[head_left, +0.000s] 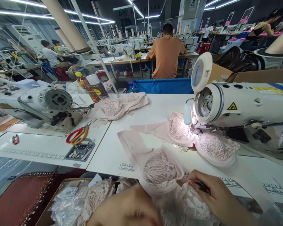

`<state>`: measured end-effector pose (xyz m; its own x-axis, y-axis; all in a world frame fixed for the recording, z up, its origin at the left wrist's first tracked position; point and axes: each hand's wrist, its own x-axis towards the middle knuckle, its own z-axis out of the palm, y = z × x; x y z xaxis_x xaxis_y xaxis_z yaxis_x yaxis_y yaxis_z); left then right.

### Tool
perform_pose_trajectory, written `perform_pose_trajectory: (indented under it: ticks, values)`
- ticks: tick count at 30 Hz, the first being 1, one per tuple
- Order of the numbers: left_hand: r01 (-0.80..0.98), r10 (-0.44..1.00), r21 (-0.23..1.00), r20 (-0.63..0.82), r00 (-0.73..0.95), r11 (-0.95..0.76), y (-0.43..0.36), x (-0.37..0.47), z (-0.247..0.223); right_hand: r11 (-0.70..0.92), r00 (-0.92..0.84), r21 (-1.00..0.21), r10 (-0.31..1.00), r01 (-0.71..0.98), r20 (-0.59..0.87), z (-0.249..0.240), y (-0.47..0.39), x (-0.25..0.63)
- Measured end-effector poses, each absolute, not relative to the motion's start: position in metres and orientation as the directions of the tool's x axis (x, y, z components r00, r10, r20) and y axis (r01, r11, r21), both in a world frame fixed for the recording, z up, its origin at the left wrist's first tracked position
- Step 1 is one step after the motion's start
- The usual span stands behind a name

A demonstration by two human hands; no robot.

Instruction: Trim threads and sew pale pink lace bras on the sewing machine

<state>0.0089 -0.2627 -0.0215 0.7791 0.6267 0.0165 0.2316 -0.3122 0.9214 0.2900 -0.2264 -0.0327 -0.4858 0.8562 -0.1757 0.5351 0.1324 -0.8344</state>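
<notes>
lace bra point(160, 168) in right hand point(215, 195)

Pale pink bra point(161, 168) in the lower middle of the frame, lacy patterned cups. One cup's puffed up and facing the camera, the other's kinda bunched up towards the bottom right and gets blurry. A plain band runs from it to the upper left. Also a small dark thing point(202, 186) by the right cup, can't tell what.
</notes>
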Motion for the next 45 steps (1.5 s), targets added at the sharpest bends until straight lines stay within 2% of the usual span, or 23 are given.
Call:
perform_pose_trajectory:
  ticks: [2,3,6,7,9,11,13,14,16,18,20,24,28,36,38,40,42,44,45]
  values:
    - [0.400,0.785,0.826,0.079,0.615,-0.397,-0.247,0.025,-0.011,0.138,-0.494,-0.844,0.854,0.519,-0.164,-0.033,-0.236,0.294]
    - [0.463,0.764,0.738,0.109,0.636,-0.491,-0.238,0.034,-0.006,0.151,-0.505,-0.847,0.849,0.510,-0.153,-0.032,-0.240,0.296]
    - [0.376,0.517,0.533,0.139,0.844,-0.758,-0.214,0.051,0.003,0.243,-0.585,-0.836,0.804,0.491,-0.110,-0.021,-0.250,0.304]
    - [0.325,0.456,0.522,0.141,0.879,-0.789,-0.209,0.052,0.004,0.270,-0.618,-0.831,0.779,0.486,-0.108,-0.017,-0.253,0.309]
    - [0.239,0.401,0.607,0.144,0.905,-0.758,-0.203,0.046,0.005,0.287,-0.681,-0.838,0.720,0.464,-0.131,-0.009,-0.257,0.321]
    - [0.146,0.381,0.790,0.118,0.917,-0.596,-0.202,0.036,0.001,0.273,-0.742,-0.867,0.653,0.417,-0.151,-0.005,-0.258,0.334]
    - [0.084,0.423,0.951,0.051,0.905,-0.296,-0.207,0.029,-0.008,0.240,-0.777,-0.895,0.609,0.375,-0.161,-0.007,-0.258,0.343]
    - [0.066,0.483,0.990,0.001,0.876,-0.122,-0.212,0.027,-0.015,0.206,-0.770,-0.906,0.615,0.368,-0.173,-0.010,-0.257,0.346]
    - [-0.050,0.647,0.972,-0.115,0.754,0.232,-0.223,0.029,-0.029,0.097,-0.720,-0.931,0.663,0.353,-0.204,-0.019,-0.255,0.347]
    - [-0.250,0.760,0.861,-0.212,0.614,0.443,-0.235,0.037,-0.043,-0.024,-0.652,-0.957,0.727,0.289,-0.215,-0.029,-0.253,0.343]
    - [-0.398,0.802,0.760,-0.262,0.536,0.514,-0.246,0.048,-0.054,-0.125,-0.591,-0.975,0.779,0.181,-0.210,-0.040,-0.253,0.337]
    - [-0.503,0.818,0.669,-0.302,0.489,0.547,-0.259,0.067,-0.066,-0.301,-0.541,-0.951,0.812,-0.068,-0.218,-0.061,-0.254,0.321]
    - [-0.574,0.829,0.605,-0.326,0.454,0.552,-0.263,0.074,-0.071,-0.334,-0.547,-0.907,0.824,-0.256,-0.149,-0.075,-0.256,0.313]
    - [-0.615,0.831,0.561,-0.335,0.444,0.554,-0.265,0.076,-0.062,-0.245,-0.606,-0.950,0.791,-0.193,-0.081,-0.072,-0.252,0.326]
    - [-0.608,0.826,0.562,-0.335,0.453,0.561,-0.264,0.081,-0.061,-0.196,-0.670,-0.978,0.735,-0.069,-0.100,-0.061,-0.246,0.326]
    - [-0.591,0.817,0.568,-0.334,0.471,0.573,-0.261,0.089,-0.062,-0.073,-0.755,-0.989,0.640,0.125,-0.142,-0.047,-0.243,0.322]
    - [-0.569,0.803,0.573,-0.339,0.491,0.590,-0.257,0.098,-0.062,0.123,-0.820,-0.957,0.551,0.262,-0.153,-0.031,-0.246,0.320]
    - [-0.545,0.820,0.627,-0.309,0.482,0.557,-0.254,0.103,-0.057,0.305,-0.829,-0.904,0.552,0.299,-0.087,-0.015,-0.258,0.327]
    - [-0.517,0.861,0.712,-0.256,0.439,0.475,-0.253,0.104,-0.052,0.383,-0.804,-0.866,0.593,0.321,-0.036,-0.007,-0.267,0.335]
